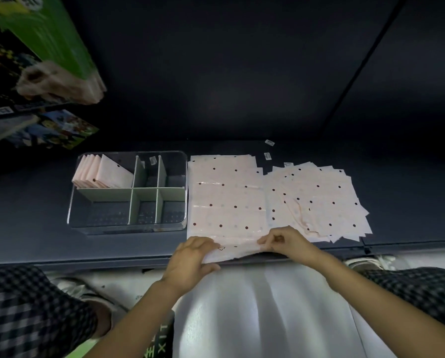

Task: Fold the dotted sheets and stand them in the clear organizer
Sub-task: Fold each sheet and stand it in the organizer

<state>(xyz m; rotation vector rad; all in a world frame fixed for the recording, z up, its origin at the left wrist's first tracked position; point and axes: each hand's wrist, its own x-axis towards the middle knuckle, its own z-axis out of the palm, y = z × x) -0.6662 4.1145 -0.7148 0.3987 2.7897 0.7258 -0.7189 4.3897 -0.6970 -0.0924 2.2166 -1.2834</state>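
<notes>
A dark flat shelf surface (48, 215) carried everything. At centre lay a large pale-pink dotted sheet (226, 202), long axis running from 6 to 12 o'clock, its near edge lifted. At 3 o'clock from it spread a loose pile of similar dotted sheets (319, 200). At 9 o'clock stood a clear plastic organizer with green dividers (128, 223), folded sheets (100, 171) upright in its far-left compartment. The left hand (190, 259) and right hand (286, 241) each pinched the near edge.
</notes>
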